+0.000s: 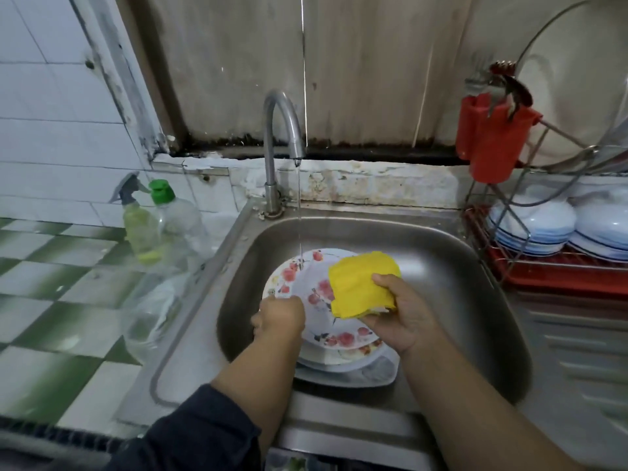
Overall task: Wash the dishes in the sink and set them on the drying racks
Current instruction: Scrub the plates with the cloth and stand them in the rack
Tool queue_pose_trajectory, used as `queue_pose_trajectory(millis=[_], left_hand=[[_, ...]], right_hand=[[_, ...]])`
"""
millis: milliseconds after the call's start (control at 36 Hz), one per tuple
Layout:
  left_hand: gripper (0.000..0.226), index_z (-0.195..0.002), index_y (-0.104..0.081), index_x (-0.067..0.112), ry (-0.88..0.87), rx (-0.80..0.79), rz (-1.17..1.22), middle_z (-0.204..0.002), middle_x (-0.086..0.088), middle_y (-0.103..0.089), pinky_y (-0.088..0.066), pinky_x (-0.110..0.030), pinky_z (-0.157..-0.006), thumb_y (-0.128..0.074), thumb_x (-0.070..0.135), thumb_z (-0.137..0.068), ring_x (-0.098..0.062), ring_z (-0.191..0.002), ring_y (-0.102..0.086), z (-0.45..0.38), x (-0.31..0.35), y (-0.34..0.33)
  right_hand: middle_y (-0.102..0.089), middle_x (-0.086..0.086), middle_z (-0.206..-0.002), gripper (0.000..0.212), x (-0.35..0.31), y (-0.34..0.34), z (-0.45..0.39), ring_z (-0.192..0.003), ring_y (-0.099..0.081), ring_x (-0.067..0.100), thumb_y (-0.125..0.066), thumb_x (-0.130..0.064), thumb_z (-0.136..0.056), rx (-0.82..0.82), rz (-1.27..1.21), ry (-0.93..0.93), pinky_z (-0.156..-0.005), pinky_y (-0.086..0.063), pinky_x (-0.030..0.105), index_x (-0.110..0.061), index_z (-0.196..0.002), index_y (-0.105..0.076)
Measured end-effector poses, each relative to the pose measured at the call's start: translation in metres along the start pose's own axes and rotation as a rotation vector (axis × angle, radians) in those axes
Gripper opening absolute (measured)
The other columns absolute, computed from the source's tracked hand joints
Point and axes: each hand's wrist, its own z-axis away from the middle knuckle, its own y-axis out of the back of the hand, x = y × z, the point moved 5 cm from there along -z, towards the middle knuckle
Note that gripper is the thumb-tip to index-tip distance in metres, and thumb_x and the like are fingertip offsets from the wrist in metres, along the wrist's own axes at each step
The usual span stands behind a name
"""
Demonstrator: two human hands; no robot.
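A white plate with red flowers (307, 283) is tilted in the steel sink (441, 266), under a thin stream of water from the tap (282, 130). My left hand (278, 316) grips the plate's left rim. My right hand (401, 314) holds a yellow sponge (362, 283) against the plate's right side. Beneath it lie more dishes (346, 367), stacked and partly hidden.
A drying rack (557, 263) at the right holds stacked white bowls (533, 222), a large glass lid (577, 79) and a red cutlery holder (492, 137). Left of the sink stand a green-capped soap bottle (176, 219), a spray bottle (139, 226) and a clear plastic bag (149, 317).
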Motion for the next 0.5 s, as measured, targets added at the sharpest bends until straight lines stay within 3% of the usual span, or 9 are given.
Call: queue_pose_trajectory(millis=[83, 194, 361, 444, 500], left_hand=[[0.059, -0.14, -0.039, 0.014, 0.049, -0.036, -0.087, -0.139, -0.013, -0.037, -0.04, -0.036, -0.097, -0.056, 0.029, -0.086, -0.032, -0.121, -0.04, -0.017, -0.015, -0.011], [0.059, -0.135, -0.041, 0.008, 0.07, -0.045, -0.035, -0.137, -0.015, -0.042, -0.043, -0.042, -0.1, -0.062, 0.021, -0.082, -0.032, -0.121, -0.045, -0.021, -0.016, -0.014], [0.06, -0.138, -0.031, 0.002, -0.013, -0.043, -0.014, -0.138, -0.015, -0.042, -0.042, -0.032, -0.095, -0.06, 0.017, -0.088, -0.027, -0.124, -0.046, -0.033, -0.015, -0.018], [0.048, -0.132, -0.045, 0.0, -0.033, -0.067, -0.001, -0.13, -0.013, -0.054, -0.047, -0.028, -0.093, -0.059, 0.015, -0.089, -0.027, -0.117, -0.055, -0.037, -0.017, -0.019], [0.035, -0.123, -0.057, -0.002, -0.102, -0.113, -0.038, -0.121, -0.015, -0.063, -0.053, -0.033, -0.09, -0.054, 0.011, -0.09, -0.027, -0.105, -0.063, -0.036, -0.013, -0.024]], right_hand=[[-0.062, 0.015, -0.098, 0.041, 0.009, 0.007, -0.008, -0.085, -0.059, 0.031, -0.049, -0.006, -0.093, 0.038, 0.025, -0.011, -0.062, -0.055, 0.043, -0.008, -0.134, -0.046], [-0.06, 0.014, -0.103, 0.044, 0.009, 0.012, -0.014, -0.09, -0.057, 0.031, -0.048, -0.005, -0.093, 0.071, 0.052, 0.005, -0.068, -0.048, 0.045, -0.011, -0.136, -0.043], [-0.061, 0.012, -0.098, 0.041, 0.013, 0.014, -0.016, -0.086, -0.058, 0.029, -0.049, -0.006, -0.093, 0.089, 0.085, 0.006, -0.066, -0.047, 0.042, -0.01, -0.134, -0.045], [-0.061, 0.012, -0.098, 0.039, 0.016, 0.014, -0.017, -0.085, -0.058, 0.029, -0.049, -0.006, -0.093, 0.084, 0.081, -0.003, -0.066, -0.047, 0.042, -0.01, -0.132, -0.046], [-0.061, 0.013, -0.097, 0.038, 0.017, 0.014, -0.017, -0.085, -0.058, 0.029, -0.048, -0.006, -0.094, 0.075, 0.082, -0.012, -0.067, -0.047, 0.043, -0.01, -0.132, -0.046]])
